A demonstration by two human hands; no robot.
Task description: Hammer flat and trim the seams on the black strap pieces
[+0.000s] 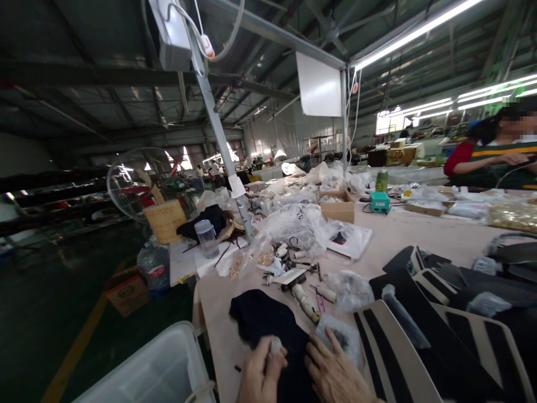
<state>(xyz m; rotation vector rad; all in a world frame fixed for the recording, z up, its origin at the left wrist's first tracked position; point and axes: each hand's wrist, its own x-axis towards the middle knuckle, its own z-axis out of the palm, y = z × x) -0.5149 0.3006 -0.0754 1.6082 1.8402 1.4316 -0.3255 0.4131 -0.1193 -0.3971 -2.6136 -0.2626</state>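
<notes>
A black cloth piece lies on the table in front of me, its lower part running out of view. My left hand is closed over it, pinching a small pale rounded object between thumb and fingers; its kind cannot be made out. Flat and with fingers spread, my right hand rests at the cloth's right edge. Its fingertips reach beside a clear plastic bag with dark contents. Just beyond the cloth are a tool with a worn white handle and a thin pink tool.
Black-and-beige panels are piled on the right. Plastic bags and a cardboard box crowd the back. A translucent bin stands below the table's left edge. A metal post rises at left. A co-worker sits across, far right.
</notes>
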